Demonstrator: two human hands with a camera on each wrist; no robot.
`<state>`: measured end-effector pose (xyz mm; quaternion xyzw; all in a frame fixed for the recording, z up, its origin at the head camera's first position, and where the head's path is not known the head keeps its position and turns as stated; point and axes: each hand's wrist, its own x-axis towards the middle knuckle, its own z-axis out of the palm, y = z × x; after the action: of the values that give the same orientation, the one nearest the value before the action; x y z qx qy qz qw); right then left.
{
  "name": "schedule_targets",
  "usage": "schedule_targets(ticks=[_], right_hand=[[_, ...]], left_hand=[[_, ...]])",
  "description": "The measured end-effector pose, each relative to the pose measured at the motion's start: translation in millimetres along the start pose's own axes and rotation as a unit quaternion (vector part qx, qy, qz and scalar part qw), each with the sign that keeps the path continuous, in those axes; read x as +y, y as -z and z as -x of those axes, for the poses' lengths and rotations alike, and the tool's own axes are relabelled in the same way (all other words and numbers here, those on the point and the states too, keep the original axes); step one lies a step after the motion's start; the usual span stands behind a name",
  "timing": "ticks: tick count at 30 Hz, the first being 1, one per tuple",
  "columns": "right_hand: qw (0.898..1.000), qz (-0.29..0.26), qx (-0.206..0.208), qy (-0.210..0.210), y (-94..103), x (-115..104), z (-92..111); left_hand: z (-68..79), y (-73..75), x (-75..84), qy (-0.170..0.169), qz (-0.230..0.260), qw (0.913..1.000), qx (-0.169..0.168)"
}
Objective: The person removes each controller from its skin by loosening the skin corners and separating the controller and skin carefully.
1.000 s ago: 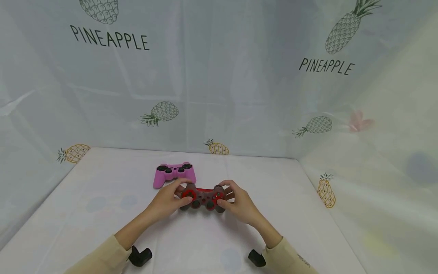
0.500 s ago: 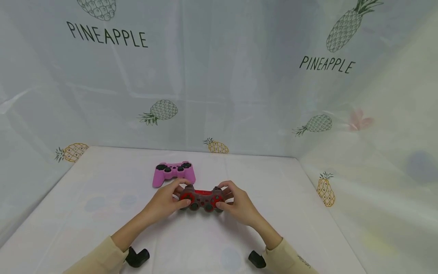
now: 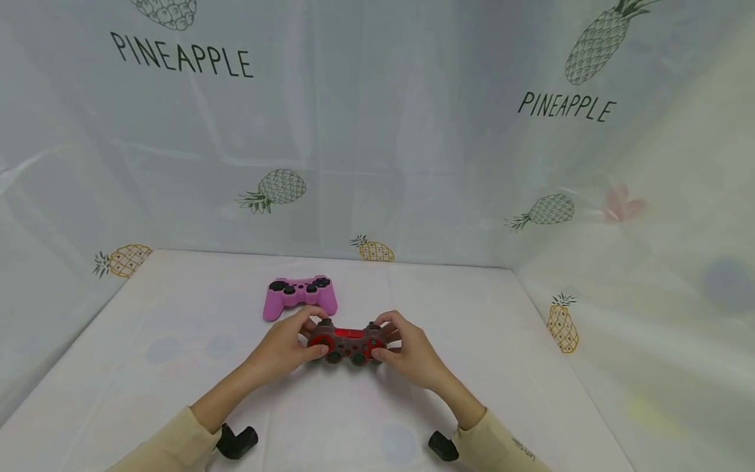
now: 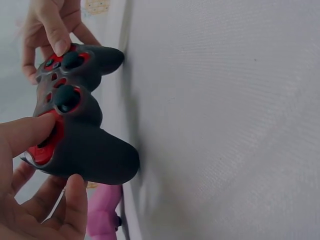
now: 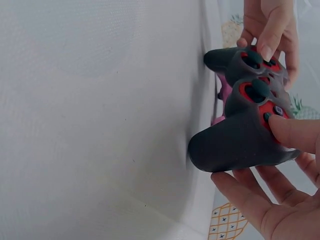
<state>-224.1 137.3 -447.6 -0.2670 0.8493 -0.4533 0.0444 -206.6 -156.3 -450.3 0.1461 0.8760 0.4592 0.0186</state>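
Note:
Between both hands is a dark grey game controller (image 3: 348, 342) with red panels, tilted up so its far edge with the shoulder buttons shows in the head view. My left hand (image 3: 287, 343) grips its left end, thumb on the red directional-pad area and fingers behind. On the right end my right hand (image 3: 411, 349) holds it the same way, thumb over the face buttons. In the left wrist view the controller's (image 4: 75, 110) handle tips are right at the white tabletop. The right wrist view shows the controller's (image 5: 240, 135) right handle between thumb and curved fingers.
A pink game controller (image 3: 299, 295) lies on the white table (image 3: 448, 301) just behind my left hand. Pineapple-printed curtains (image 3: 377, 131) stand at the back and sides. Black camera mounts (image 3: 237, 442) sit at both wrists, by the beige sleeves.
The dark grey controller has tipped so its red far edge faces up more. Both hands keep their grip and have barely moved; the head view has shifted slightly. The pink controller stays put.

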Motion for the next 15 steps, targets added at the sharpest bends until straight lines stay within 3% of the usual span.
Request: schedule_targets(ticks=[15], right_hand=[[1.0,0.005,-0.008,0.005,0.4,-0.5,1.1]], left_hand=[[-3.8,-1.5,2.8,0.006,-0.022,0.9997,-0.005]])
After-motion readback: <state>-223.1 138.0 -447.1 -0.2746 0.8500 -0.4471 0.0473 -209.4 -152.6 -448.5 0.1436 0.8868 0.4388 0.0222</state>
